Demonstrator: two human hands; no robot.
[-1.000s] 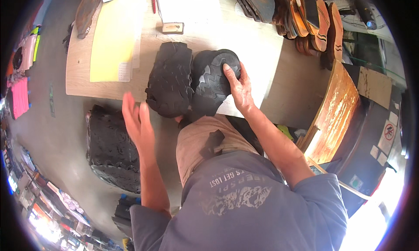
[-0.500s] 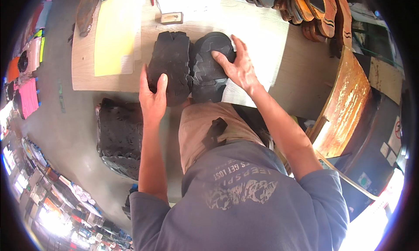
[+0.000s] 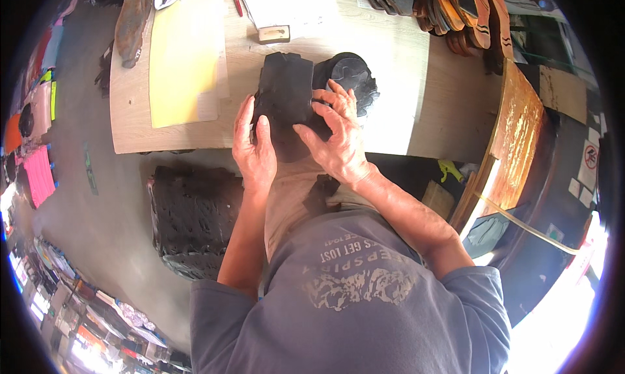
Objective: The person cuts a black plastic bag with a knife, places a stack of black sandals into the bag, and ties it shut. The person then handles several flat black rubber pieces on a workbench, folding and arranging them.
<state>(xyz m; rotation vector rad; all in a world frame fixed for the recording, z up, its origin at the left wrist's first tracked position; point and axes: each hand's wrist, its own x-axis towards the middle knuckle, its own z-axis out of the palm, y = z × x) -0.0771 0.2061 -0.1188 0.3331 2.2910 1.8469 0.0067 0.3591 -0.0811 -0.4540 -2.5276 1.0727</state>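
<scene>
A stack of black pieces (image 3: pixel 286 84), flat-ended and looking like rubber, stands at the near edge of the table between my hands. My left hand (image 3: pixel 256 154) holds its left side, fingers along the edge and thumb towards me. On the opposite side, my right hand (image 3: pixel 342 139) presses against it with bent fingers and thumb. Right beside it, partly behind my right fingers, is a second black stack (image 3: pixel 355 69) with a rounded top and ragged edges. What exactly the pieces are I cannot tell.
A yellow sheet (image 3: pixel 182 68) and white paper (image 3: pixel 293 6) lie on the table (image 3: pixel 130 130), with a small box (image 3: pixel 273 34) nearby. Dark and orange sole-shaped pieces (image 3: pixel 449 16) fill the far right. A curved wooden board (image 3: pixel 504 146) stands at right. Below left sits a black bundle (image 3: pixel 192 218).
My right hand has left the rounded stack and moved left onto the flat-ended one. The two stacks now stand slightly apart at the top. The view has shifted a little.
</scene>
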